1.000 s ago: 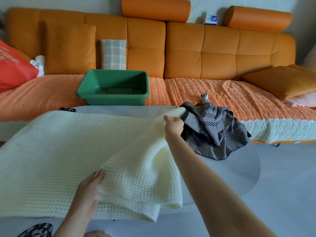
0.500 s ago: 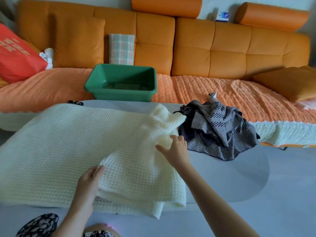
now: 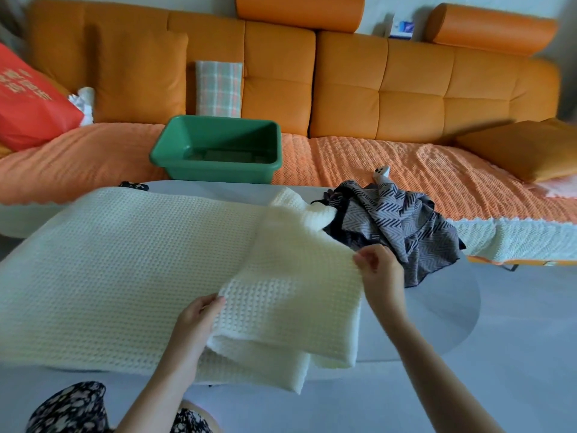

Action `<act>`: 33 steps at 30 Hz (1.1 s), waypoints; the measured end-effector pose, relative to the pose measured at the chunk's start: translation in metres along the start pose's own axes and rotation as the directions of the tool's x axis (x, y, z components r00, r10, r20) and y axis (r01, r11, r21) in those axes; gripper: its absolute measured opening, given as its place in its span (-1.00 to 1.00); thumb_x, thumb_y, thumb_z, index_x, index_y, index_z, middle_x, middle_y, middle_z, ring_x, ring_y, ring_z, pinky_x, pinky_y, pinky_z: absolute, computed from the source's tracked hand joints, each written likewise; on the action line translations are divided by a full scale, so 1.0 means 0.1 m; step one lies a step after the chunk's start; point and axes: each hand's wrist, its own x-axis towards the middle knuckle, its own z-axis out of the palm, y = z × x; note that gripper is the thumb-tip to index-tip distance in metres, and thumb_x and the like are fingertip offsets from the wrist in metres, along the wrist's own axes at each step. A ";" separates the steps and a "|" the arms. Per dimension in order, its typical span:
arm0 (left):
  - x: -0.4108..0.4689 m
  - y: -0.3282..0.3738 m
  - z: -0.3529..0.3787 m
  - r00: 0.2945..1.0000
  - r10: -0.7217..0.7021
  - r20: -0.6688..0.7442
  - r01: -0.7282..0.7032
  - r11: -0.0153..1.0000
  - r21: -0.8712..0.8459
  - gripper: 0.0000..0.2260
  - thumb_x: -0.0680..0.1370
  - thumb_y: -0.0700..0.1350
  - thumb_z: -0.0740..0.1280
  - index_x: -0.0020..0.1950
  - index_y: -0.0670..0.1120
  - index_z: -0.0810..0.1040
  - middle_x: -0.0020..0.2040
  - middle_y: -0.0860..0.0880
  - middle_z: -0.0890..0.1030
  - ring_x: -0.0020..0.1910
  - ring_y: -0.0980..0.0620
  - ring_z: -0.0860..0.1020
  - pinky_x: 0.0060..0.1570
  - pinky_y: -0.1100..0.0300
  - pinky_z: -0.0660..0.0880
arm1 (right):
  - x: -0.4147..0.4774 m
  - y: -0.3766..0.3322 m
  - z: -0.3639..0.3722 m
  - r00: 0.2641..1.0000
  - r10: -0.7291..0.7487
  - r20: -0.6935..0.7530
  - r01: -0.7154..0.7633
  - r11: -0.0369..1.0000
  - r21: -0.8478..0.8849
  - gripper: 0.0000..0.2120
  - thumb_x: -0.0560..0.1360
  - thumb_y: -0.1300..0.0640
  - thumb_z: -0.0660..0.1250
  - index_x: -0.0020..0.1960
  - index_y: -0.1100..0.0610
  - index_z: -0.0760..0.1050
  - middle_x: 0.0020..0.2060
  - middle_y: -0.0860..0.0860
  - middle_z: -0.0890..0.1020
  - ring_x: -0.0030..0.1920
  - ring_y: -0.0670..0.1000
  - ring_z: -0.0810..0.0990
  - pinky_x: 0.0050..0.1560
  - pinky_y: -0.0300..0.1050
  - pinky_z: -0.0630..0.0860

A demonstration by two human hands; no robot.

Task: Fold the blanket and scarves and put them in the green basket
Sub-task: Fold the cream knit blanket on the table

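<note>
Head view is showing the cream blanket lying across the grey table. Its long side is running from left to right. Part of it is lying doubled over at the right end.

The right hand is pinching the right edge of the top layer with curled fingers. The left hand is gripping the near corner of that same layer, and its fingers are curling onto the cloth. Both hands are sitting at the right end, so most of the blanket is stretching away to the left of them. The right hand is the one nearer the far side.

The dark zigzag scarves are sitting in a heap just beside the blanket on the right, touching its far corner. The green basket is waiting on the orange sofa, past the far edge of the table and well apart from both hands.

I am thinking the next fold is going leftward, carrying this end over the long flat part.
</note>
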 end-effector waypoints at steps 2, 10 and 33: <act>-0.04 0.01 0.19 0.999 -0.005 0.049 0.003 1.000 0.028 -0.87 0.55 -0.07 0.29 0.07 -0.04 0.51 -0.04 0.06 0.54 -0.11 0.17 0.46 -0.11 0.20 0.35 | 0.02 0.23 -0.13 0.998 0.062 0.008 -0.062 0.997 -0.042 -0.92 0.49 0.31 0.30 -0.14 0.21 0.54 -0.18 0.10 0.55 -0.22 0.04 0.51 -0.26 -0.25 0.36; -0.07 0.03 0.56 0.996 0.012 0.088 -0.023 0.991 0.128 -0.81 0.52 -0.04 0.33 0.10 -0.05 0.51 -0.03 0.00 0.60 -0.05 0.11 0.54 -0.18 0.27 0.40 | 0.32 0.10 -0.08 0.994 -0.029 0.110 0.034 0.999 -0.036 -0.64 0.53 0.08 0.24 -0.37 0.22 0.31 -0.48 0.13 0.32 -0.47 0.05 0.30 -0.42 -0.07 0.19; -0.28 0.30 1.52 0.807 0.225 0.546 -0.302 0.952 0.053 -0.73 0.54 0.02 0.30 0.22 0.02 0.52 0.08 0.12 0.61 0.06 0.22 0.55 0.04 0.34 0.44 | 1.51 0.14 -0.39 0.975 0.199 -0.099 -0.198 0.980 0.015 -0.82 0.46 0.32 0.16 -0.29 0.22 0.43 -0.44 0.02 0.37 -0.48 -0.08 0.26 -0.46 -0.25 0.26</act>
